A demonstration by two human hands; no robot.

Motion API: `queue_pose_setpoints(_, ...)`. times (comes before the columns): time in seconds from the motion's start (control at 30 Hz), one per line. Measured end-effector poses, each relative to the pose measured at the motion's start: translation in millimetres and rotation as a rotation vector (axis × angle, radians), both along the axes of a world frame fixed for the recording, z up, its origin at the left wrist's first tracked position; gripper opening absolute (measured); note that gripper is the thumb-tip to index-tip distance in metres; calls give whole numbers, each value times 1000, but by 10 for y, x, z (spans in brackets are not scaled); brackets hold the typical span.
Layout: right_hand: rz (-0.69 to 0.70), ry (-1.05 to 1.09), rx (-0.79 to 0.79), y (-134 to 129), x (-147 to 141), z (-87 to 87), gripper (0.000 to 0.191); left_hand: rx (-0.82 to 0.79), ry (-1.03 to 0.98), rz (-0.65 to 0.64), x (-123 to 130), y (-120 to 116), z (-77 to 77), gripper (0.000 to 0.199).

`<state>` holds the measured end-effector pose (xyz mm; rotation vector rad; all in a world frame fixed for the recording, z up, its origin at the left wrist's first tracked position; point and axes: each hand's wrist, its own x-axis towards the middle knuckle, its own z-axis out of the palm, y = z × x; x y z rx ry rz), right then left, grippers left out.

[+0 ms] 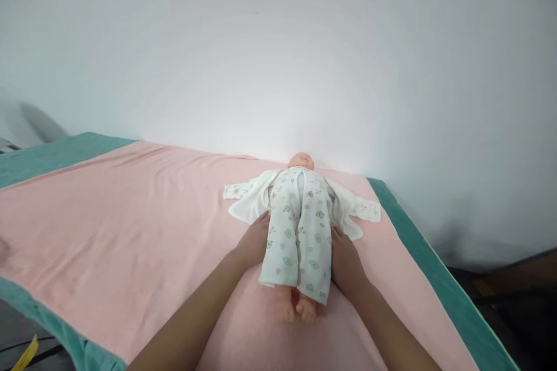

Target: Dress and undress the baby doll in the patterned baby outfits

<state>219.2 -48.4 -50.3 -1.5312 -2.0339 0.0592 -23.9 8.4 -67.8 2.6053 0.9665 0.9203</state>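
Head cam: L hand (256,239), R hand (347,258) flank doll pants (300,232).

No legible lettering, no readable labels, brands, numbers or signs

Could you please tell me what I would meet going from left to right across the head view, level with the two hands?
Pink sheet → left hand → patterned trousers → right hand → pink sheet again → green cloth.
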Motion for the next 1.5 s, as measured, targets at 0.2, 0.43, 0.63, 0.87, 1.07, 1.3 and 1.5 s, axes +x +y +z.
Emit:
queue_pose_setpoints(0.2,79,61,63,90,47,39,27,124,-14,-1,34,-2,52,30)
queue_pose_setpoints(0.43,231,-106,107,-27,197,-34,33,23,-33,126,30,7,32,20)
queue_pose_setpoints(0.63,85,-170,96,-23,183,-66,30,66,50,236,-99,-148,16,31)
queue_pose_setpoints(0.87,25,-162,222,-153,197,-51,22,219,57,349,-398,-476,-229,49)
queue_pose_setpoints(1.07,46,-99,158,-332,211,-107,23,151,98,306,-368,-455,-212,52)
queue_pose_setpoints(1.3,22,252,41,-573,53,-8,25,37,-115,359,-345,-669,-190,37)
queue_pose_setpoints(1.5,165,300,-52,-843,-427,468,23,-231,-292,336,-333,-1157,-133,43)
